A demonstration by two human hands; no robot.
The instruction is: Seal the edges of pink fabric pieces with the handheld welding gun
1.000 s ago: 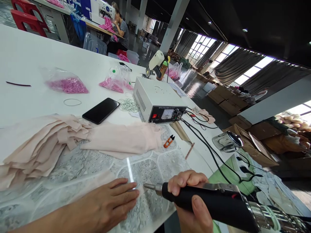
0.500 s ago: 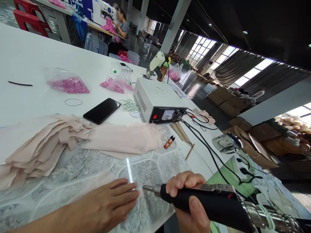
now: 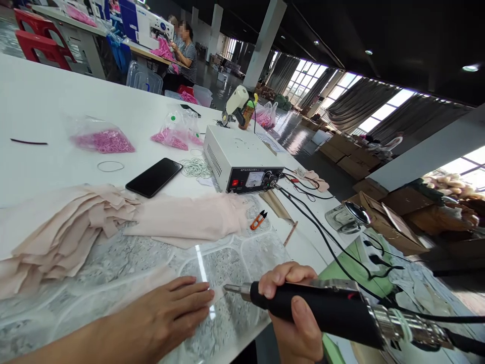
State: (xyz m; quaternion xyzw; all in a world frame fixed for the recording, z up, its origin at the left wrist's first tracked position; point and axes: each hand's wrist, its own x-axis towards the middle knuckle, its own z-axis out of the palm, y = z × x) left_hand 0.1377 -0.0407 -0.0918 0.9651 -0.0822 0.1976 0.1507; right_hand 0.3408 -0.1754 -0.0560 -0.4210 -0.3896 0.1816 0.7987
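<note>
My left hand (image 3: 166, 316) lies flat, fingers stretched out, over a thin pale pink fabric piece (image 3: 146, 283) on the grey stone-patterned mat (image 3: 132, 258). My right hand (image 3: 293, 313) is wrapped around a black ultrasonic handpiece (image 3: 314, 308) with a silver rear end. Its pointed metal tip (image 3: 233, 288) reaches left to a small pale corner of fabric just beyond my left fingertips. Whether the tip presses on the cloth, I cannot tell. Behind my hands lie a folded pale pink fabric stack (image 3: 193, 217) and a fanned pile of similar pieces (image 3: 71, 227).
A white control box (image 3: 242, 156) stands at the back, its black cables (image 3: 306, 217) running right. Orange thread snips (image 3: 258, 220), a phone (image 3: 154, 177), bagged pink bands (image 3: 104, 139) and a glass lidded jar (image 3: 346, 217) share the table. A person (image 3: 185, 55) sits at a sewing machine beyond.
The handpiece tip and my left fingertips are slightly farther apart. The camera view has shifted a little, so background things sit further left.
</note>
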